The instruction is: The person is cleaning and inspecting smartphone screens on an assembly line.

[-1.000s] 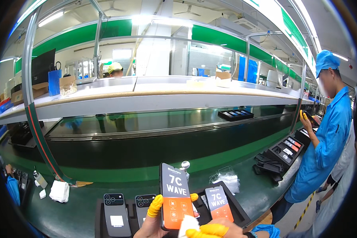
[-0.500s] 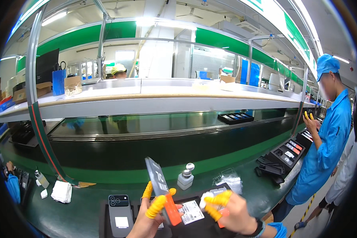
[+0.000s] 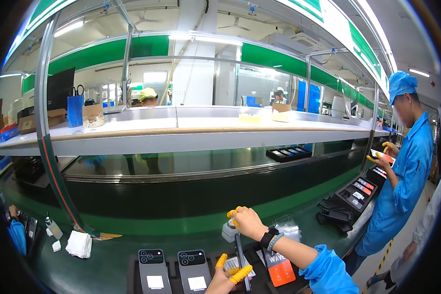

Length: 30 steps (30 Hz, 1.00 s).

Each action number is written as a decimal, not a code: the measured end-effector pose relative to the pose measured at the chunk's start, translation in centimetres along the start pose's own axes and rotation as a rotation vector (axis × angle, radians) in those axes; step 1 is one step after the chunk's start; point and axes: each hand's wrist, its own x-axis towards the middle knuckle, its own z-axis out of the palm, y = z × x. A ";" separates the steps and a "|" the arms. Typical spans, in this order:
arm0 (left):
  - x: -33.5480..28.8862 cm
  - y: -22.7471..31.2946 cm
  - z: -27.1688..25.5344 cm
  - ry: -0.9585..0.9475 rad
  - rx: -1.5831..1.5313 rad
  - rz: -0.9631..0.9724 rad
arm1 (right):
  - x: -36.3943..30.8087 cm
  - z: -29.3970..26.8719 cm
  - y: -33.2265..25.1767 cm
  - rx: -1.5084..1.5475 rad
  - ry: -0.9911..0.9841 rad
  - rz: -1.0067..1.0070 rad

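left hand (image 3: pixel 226 277): low in view, yellow finger cots on, pinching a dark smartphone (image 3: pixel 240 257) by its lower part; phone stands on edge, nearly upright, thin side toward the camera.
right hand (image 3: pixel 247 221): reaches up and away across the left hand, fingers curled down over the top of a small white pump bottle (image 3: pixel 229 231); grasping or pressing, cannot tell.
below the left hand: black tray (image 3: pixel 134 269) with two phones lying back-up (image 3: pixel 153 264), just left of the held phone.
under the right forearm: another phone with an orange screen label (image 3: pixel 278 267).
risk, slip: phone is held by fingertips only; cots may slide, dropping it onto the tray phones.
risk, knock: the crossing right forearm could bump the upright phone.
risk, bottle: an off-centre press could tip the bottle toward the phones.
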 end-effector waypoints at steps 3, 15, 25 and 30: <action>-0.4 0.1 0.0 -0.022 -0.029 -0.040 | -0.9 -1.1 0.2 0.042 -0.062 0.052; 0.3 -2.0 -1.1 -0.233 -0.183 -0.111 | -12.9 -11.2 -6.3 -0.233 -0.438 0.606; 1.3 -2.9 -2.2 -0.181 -0.214 -0.062 | -13.5 -11.3 -4.7 -0.027 -0.563 0.631; 0.6 -2.5 -2.5 -0.268 -0.252 -0.078 | -13.7 -10.9 -4.3 0.029 -0.653 0.593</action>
